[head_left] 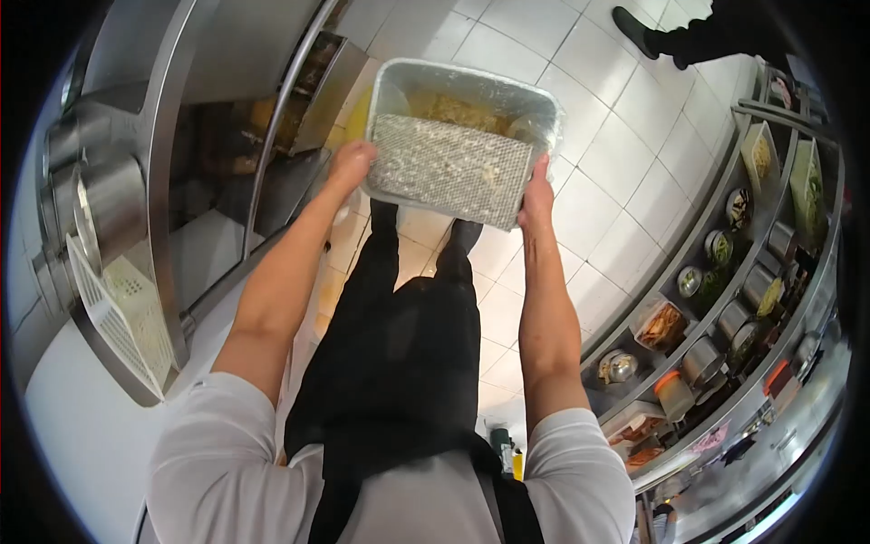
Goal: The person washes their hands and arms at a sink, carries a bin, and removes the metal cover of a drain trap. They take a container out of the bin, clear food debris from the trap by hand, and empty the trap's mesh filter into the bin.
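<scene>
A grey rectangular tub (467,72) is held out in front of me above the tiled floor, tilted so that its inside shows. Across its near half lies a mesh-patterned metal sheet (444,172) with pale flour-like bits on it. Yellowish-brown contents (467,113) show behind the sheet. My left hand (352,166) is closed at the left side of the tub, beside the sheet's edge. My right hand (538,193) grips the opposite side, thumb up along the rim and the sheet's end. The fingers under the tub are hidden.
On the left stand a steel unit with a handle bar (272,136), steel pots (113,195) and a white perforated basket (127,308). To the right runs a counter with food containers (662,322). Another person's leg and shoe (634,32) are at the upper right.
</scene>
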{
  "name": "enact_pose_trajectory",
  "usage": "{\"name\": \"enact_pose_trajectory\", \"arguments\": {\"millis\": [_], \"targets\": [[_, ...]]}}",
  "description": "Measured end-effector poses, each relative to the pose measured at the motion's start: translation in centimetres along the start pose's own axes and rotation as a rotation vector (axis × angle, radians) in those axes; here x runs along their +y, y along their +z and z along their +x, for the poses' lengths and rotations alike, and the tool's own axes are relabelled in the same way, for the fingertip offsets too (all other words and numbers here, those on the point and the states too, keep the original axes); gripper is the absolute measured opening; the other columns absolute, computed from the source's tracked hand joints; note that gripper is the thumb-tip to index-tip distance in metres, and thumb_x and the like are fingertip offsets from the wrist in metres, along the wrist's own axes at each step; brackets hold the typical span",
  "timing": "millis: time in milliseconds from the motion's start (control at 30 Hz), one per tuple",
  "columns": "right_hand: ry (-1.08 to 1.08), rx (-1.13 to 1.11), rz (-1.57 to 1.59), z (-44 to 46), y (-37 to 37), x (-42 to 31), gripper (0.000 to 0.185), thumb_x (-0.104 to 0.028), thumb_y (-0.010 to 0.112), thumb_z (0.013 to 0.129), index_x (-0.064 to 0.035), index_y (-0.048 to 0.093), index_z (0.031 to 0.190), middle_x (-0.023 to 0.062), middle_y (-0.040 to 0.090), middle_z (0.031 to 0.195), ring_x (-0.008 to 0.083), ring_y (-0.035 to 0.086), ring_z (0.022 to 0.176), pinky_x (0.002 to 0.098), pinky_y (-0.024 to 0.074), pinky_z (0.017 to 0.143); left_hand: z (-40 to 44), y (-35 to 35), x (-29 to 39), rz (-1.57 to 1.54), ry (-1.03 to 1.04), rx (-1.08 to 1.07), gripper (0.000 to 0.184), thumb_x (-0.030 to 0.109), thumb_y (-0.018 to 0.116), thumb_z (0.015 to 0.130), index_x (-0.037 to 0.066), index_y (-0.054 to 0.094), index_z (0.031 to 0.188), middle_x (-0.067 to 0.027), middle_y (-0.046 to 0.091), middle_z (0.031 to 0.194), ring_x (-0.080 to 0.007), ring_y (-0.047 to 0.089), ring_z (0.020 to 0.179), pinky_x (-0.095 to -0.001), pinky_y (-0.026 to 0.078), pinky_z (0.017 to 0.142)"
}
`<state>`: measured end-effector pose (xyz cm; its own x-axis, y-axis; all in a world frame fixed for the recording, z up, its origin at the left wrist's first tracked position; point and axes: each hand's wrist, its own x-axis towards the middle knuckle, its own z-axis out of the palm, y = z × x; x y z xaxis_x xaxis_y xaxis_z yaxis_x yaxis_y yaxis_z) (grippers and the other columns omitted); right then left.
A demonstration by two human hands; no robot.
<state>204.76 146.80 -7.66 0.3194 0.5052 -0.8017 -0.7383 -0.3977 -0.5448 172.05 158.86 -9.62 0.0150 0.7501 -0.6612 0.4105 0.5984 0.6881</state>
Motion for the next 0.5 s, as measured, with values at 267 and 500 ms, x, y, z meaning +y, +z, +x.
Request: {"name": "enact_pose_trajectory", "arguments": {"millis": [267, 500], "targets": [[-0.095, 0.182, -0.248, -7.6, 3.6, 1.9, 0.069, -0.054, 0.041, 0.094, 0.0125, 0.059, 0.102, 0.0158, 0.063, 0.096, 0.0208, 0.056, 0.085, 0.0334, 0.0447, 0.078, -2.4, -2.1, 4.1, 0.064, 0.063, -0.004, 0.028, 0.009, 0.053, 0.082, 0.0, 0.061, 0.108, 0.0, 0.06, 0.086, -0.0071, 0.051, 0.072, -0.0218, 0.042, 0.064], [-0.106, 0.066, -0.155, -9.4, 4.5, 1.5, 0.064, -0.05, 0.045, 0.094, 0.0117, 0.061, 0.096, 0.0141, 0.062, 0.089, 0.0154, 0.052, 0.081, 0.032, 0.0433, 0.075, -1.7, -3.7, 10.4, 0.353, 0.389, 0.07, 0.035, 0.006, 0.052, 0.083, -0.003, 0.056, 0.117, -0.0112, 0.062, 0.111, -0.0181, 0.057, 0.104, -0.029, 0.042, 0.092]]}}
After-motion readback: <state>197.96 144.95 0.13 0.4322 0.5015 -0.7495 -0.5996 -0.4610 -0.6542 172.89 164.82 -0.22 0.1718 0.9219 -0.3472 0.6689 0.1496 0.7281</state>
